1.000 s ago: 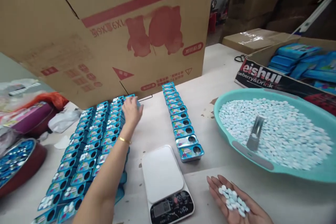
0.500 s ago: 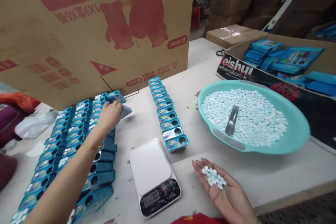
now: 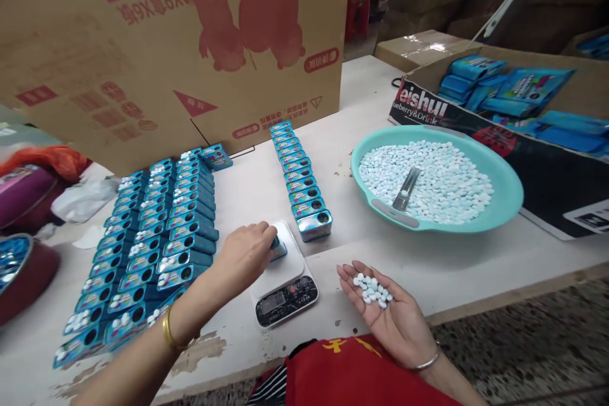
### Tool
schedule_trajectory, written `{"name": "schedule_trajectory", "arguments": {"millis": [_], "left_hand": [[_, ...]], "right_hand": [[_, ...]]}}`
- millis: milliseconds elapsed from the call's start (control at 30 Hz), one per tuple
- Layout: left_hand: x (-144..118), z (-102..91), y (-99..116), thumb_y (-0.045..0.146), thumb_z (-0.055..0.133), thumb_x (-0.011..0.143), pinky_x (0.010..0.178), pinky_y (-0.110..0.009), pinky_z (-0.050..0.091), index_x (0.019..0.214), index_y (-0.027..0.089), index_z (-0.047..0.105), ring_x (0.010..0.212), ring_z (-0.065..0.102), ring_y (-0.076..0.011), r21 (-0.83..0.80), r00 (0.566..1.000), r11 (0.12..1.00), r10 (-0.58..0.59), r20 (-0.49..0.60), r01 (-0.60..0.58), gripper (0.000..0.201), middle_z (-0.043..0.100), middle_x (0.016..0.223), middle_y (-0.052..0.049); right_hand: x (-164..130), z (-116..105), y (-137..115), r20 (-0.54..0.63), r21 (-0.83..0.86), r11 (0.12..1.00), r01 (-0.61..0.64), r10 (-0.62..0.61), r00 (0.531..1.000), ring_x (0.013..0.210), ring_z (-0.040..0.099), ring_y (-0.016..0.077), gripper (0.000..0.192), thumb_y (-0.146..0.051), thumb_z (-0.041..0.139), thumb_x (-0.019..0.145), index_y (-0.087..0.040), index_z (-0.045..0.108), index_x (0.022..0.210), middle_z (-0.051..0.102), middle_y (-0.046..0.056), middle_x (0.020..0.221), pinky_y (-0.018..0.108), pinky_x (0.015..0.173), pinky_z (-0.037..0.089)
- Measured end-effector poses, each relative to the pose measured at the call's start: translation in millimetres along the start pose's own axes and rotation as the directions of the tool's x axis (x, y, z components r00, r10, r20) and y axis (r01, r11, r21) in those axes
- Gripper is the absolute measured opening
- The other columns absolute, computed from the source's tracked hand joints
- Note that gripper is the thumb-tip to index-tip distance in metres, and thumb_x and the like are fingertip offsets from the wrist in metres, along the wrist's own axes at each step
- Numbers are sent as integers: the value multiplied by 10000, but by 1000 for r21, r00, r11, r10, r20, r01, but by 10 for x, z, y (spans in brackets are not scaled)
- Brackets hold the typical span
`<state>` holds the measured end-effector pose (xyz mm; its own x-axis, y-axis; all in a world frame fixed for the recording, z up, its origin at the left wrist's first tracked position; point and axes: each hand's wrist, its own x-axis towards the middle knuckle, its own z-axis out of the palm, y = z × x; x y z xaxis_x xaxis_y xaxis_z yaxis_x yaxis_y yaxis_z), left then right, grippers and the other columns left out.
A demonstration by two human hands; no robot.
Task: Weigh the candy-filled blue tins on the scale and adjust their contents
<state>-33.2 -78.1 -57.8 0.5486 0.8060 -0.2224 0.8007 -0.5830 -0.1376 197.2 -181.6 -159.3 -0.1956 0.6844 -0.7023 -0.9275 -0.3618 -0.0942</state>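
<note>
Since the earlier frames, left hand (image 3: 245, 254) is back from the far end of the filled rows by the cardboard box (image 3: 190, 44) and now sits over the kitchen scale (image 3: 285, 279) near the bench's front edge. Its fingers are closed around one blue tin (image 3: 276, 247), which touches or nearly touches the weighing plate; contact cannot be told. Right hand (image 3: 380, 307) lies palm up, fingers spread flat, cradling a small heap of white tablets (image 3: 372, 288) just right of the scale, as before. Step in hand, by my reading: setting an empty tin down for weighing. Next move likely calls for letting go cleanly, tin square on the plate, then feeding tablets through its opening. Single row of tins (image 3: 301, 184) is one shorter at its near end. Teal basin (image 3: 509, 187) of tablets with scoop (image 3: 405, 190) unchanged at right.
</note>
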Motion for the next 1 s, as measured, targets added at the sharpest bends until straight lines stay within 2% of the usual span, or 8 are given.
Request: {"name": "schedule_trajectory", "arguments": {"millis": [100,200,300,400,467,600,767,1000], "left_hand": [[-146,-87,55,334,556,872,676,-314,450,910,144,570,820,586,-209,-86,989,996,-39,-144,27,194,621,919,-91],[-318,-39,377,319,506,902,676,-291,478,950,158,550,800,572,-175,-316,966,946,-11,-259,-74,173,604,895,-60],[-379,207,884,233,499,888,697,-279,517,1080,168,510,861,575,-171,-501,966,834,134,-223,-231,203,586,986,-68],[-316,500,1296,189,478,887,786,-358,541,1156,146,462,1010,549,-227,-504,969,832,151,-194,-231,273,531,1129,-132],[-260,633,1433,146,460,882,789,-384,546,1135,129,459,1006,547,-237,-487,975,850,127,-184,-202,253,517,1134,-146],[-216,731,1466,119,444,881,694,-345,553,1048,134,480,872,566,-200,-488,978,856,85,-191,-169,172,531,1051,-116],[-227,787,1424,156,452,898,745,-333,534,1056,123,496,927,555,-206,-449,945,854,135,-299,-264,167,537,1049,-119],[-206,797,1323,189,412,920,667,-286,504,942,140,548,822,544,-175,-447,951,861,118,-286,-241,146,566,961,-90]], "right_hand": [[-15,-20,28,28,-15,1000,-11,12,1000,1108,627,246,266,-131,448,878,-83,706,921,723,150,1048,339,932,535],[1,-16,120,70,-56,996,-72,76,995,1089,639,238,285,-139,431,889,-75,703,945,725,152,1041,343,929,533],[30,-21,226,90,-115,980,-161,172,981,1022,674,201,307,-158,404,913,-100,700,970,752,103,939,355,949,518],[45,-52,277,71,-133,961,-244,255,964,1072,648,185,317,-204,400,921,-128,704,968,751,80,962,361,1001,476],[44,-78,276,52,-122,958,-260,267,962,1145,605,188,324,-227,401,916,-143,710,969,733,81,1047,364,1037,439],[29,-101,257,23,-109,961,-255,259,966,1192,570,186,339,-243,389,913,-178,711,996,713,61,1115,385,1075,395],[25,-67,260,-6,-109,963,-248,249,968,1195,566,165,344,-230,380,915,-181,704,1023,717,64,1102,364,1080,388],[80,10,298,20,-127,964,-234,238,971,1153,598,168,328,-188,384,910,-157,704,978,734,76,1038,345,1051,417]]}}
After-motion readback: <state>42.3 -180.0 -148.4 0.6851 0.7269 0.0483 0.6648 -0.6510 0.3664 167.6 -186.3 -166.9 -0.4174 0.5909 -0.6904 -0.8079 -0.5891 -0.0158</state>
